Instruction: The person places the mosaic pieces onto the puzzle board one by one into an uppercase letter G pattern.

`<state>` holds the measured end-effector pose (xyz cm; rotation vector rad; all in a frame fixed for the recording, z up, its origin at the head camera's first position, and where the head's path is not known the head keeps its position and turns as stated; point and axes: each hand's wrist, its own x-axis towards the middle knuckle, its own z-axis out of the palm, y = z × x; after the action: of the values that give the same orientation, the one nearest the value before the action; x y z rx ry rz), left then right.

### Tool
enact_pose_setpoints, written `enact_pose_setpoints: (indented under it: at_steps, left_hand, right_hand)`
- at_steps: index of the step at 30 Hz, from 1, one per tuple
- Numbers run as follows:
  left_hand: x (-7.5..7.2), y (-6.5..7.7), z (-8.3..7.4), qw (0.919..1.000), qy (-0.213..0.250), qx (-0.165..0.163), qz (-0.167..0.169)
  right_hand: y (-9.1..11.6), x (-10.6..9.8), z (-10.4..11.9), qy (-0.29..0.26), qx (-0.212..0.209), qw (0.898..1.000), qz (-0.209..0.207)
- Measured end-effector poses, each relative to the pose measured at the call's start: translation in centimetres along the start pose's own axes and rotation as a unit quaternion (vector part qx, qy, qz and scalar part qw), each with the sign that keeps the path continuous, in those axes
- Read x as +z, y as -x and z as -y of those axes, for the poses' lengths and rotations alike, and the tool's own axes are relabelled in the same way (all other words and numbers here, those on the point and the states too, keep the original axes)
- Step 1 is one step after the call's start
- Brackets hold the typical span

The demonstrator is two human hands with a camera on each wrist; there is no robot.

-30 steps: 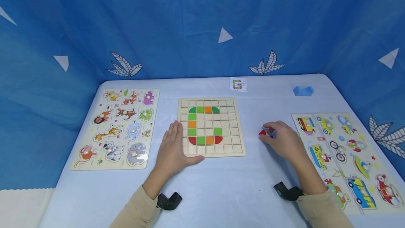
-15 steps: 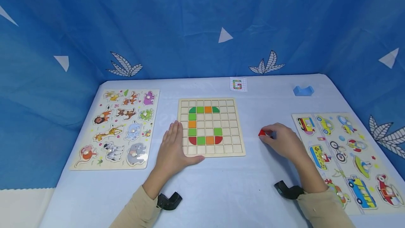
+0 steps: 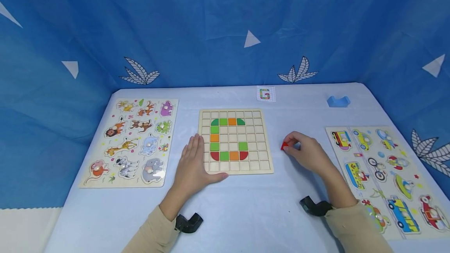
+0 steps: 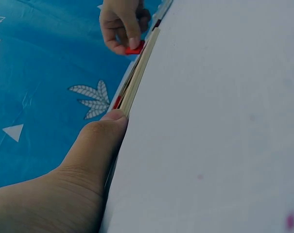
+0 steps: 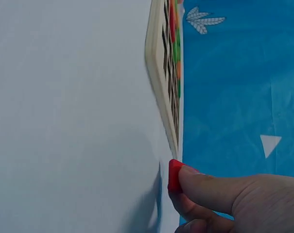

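Between thumb and fingertips, my right hand [image 3: 306,152] pinches a small red block [image 3: 284,146], just to the right of the wooden grid board [image 3: 261,166]. The right wrist view shows the red block [image 5: 175,175] as a thick piece with a flat side face. My left hand [image 3: 191,163] lies along the board's left edge, fingers straight, thumb on the front edge. Set in the board's cells are green squares [image 3: 224,155], orange squares [image 3: 232,122], dark green rounded corners [image 3: 240,122] and red rounded corners [image 3: 243,155], forming a C-like outline with an upward stub at right.
A small pattern card [image 3: 266,94] lies behind the board. At the back right sits a blue notched block [image 3: 338,102]. An animal peg puzzle [image 3: 131,143] lies on the left, a vehicle peg puzzle [image 3: 383,179] on the right. Blue cloth hangs behind the table.
My right hand has picked at the red block and carried it a little left toward the board. My left hand stays at the board's edge.
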<state>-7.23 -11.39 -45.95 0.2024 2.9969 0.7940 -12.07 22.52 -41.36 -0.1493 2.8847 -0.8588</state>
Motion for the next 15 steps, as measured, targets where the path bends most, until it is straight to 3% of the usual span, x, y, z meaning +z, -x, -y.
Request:
enact_pose_setpoints:
  at_steps: [15]
  left_hand:
    - [-0.1,0.1,-0.1,1.0000,-0.003,-0.001,0.001]
  right_hand:
    - [-3.6,3.7,6.2,-0.067,-0.044,0.996,0.046]
